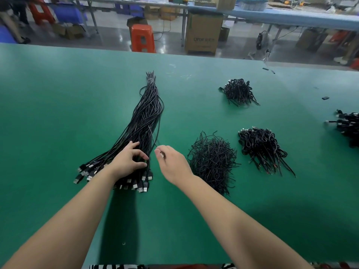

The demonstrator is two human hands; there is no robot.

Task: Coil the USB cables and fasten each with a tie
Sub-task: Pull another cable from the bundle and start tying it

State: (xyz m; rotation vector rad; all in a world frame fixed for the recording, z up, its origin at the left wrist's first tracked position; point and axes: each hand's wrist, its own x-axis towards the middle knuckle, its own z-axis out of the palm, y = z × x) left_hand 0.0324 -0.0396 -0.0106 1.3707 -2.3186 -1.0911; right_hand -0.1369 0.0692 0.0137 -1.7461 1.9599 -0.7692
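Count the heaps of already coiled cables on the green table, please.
3: a far heap beyond the tie pile, a near heap right of the tie pile, and one cut by the right edge; more may lie outside the view.

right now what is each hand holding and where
Right hand pinches one USB cable near its plug end. Left hand rests on the cable bundle, gripping nothing.

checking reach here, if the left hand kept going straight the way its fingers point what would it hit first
The left hand already rests on the long cable bundle; its fingers point along it, so it would likely slide further up those cables.
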